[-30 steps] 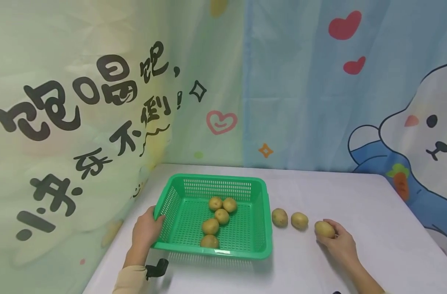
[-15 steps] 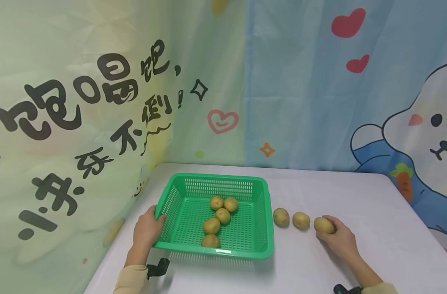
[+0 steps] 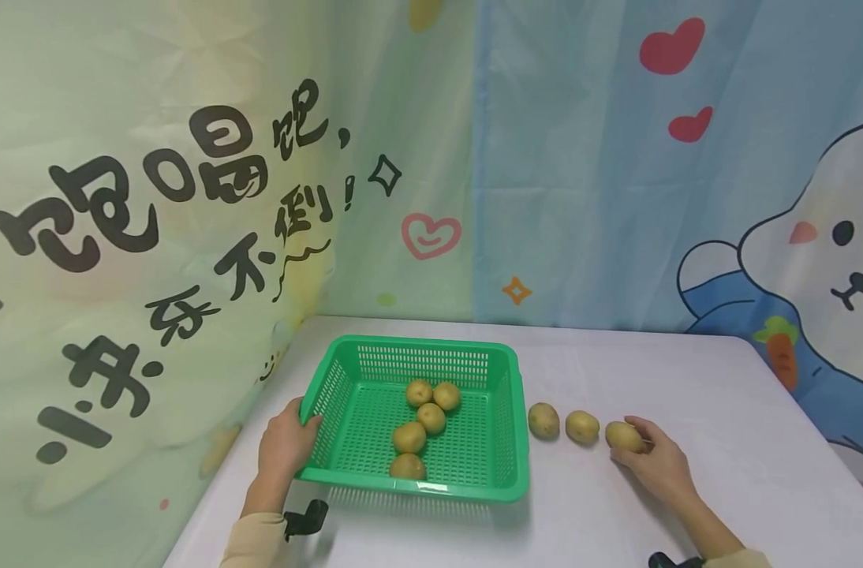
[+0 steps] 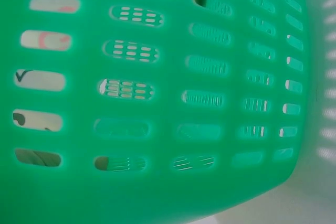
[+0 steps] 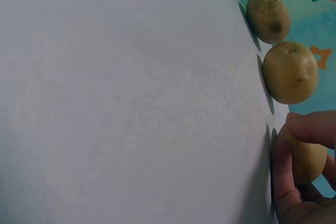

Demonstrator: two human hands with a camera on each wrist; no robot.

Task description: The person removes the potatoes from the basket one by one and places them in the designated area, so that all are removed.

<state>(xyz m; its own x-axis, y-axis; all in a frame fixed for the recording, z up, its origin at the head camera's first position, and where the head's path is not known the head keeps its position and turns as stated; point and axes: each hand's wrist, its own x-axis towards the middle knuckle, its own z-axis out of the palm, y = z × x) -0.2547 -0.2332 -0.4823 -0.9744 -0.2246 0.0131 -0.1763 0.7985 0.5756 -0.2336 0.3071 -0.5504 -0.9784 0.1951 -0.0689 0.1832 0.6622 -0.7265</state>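
Note:
My left hand (image 3: 286, 442) grips the left rim of a green plastic basket (image 3: 474, 493), thumb over the edge. The basket's slotted side wall (image 4: 173, 111) fills the left wrist view, where the hand itself is hidden. Inside lie several potatoes, one of them a potato (image 3: 407, 466) by the near wall. At the right, my right hand (image 3: 662, 465) holds a potato (image 3: 623, 436) between thumb and fingers, low at the table. In the right wrist view the fingers curl round this potato (image 5: 307, 158). Left of it sit a middle potato (image 3: 582, 427) and another potato (image 3: 543, 421) beside the basket.
The white tabletop (image 3: 588, 513) runs back to a printed curtain (image 3: 566, 197) behind it, with a second printed curtain (image 3: 119, 331) along the left. A black strap piece (image 3: 306, 518) sits at the left wrist, and a similar dark piece (image 3: 669, 561) at the right.
The potato in my right hand has shifted slightly left, closer to the other two in the row. The left hand and the basket keep their places; the view has turned a little.

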